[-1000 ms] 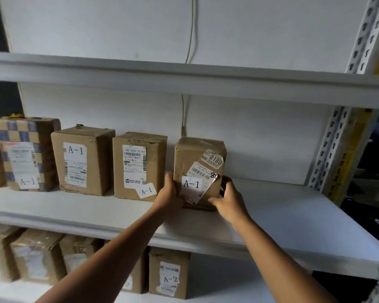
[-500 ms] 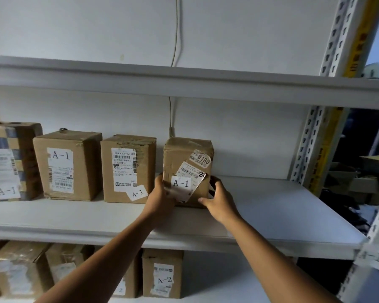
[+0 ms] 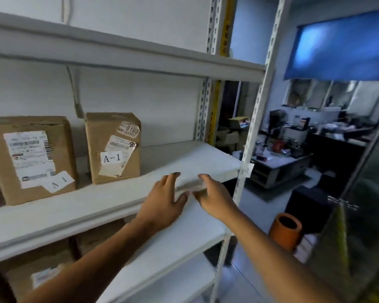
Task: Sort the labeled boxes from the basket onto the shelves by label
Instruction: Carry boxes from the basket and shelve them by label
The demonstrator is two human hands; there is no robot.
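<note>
We find the brown cardboard box with the white "A-1" sticker and the "0180" tag (image 3: 114, 147) standing upright on the white middle shelf board (image 3: 101, 200), set towards the back, apart from both hands. Just beside it on its left stands a second brown cardboard box with a printed shipping label and a slanted white "A-1" slip (image 3: 31, 159); a narrow gap separates the two and they do not touch.

The left hand (image 3: 162, 201) hangs in front of the shelf's front edge, fingers extended and slightly spread, grasping nothing. The right hand (image 3: 214, 197) is next to it, fingers loosely extended, likewise released and empty. The two hands are close together, thumbs nearly meeting; we cannot tell whether either touches the shelf edge.

A white paper tag (image 3: 245, 170) is fixed to the perforated white metal upright (image 3: 256, 119) at the shelf's right front corner; its lettering is too blurred to read. Further cardboard boxes on the lower shelf (image 3: 42, 272) are partly hidden by the left forearm. To the right, on the floor, stands an orange cylindrical bin (image 3: 286, 231). Beyond it we note a cluttered grey desk (image 3: 278, 165) and a blue window blind (image 3: 341, 44).
</note>
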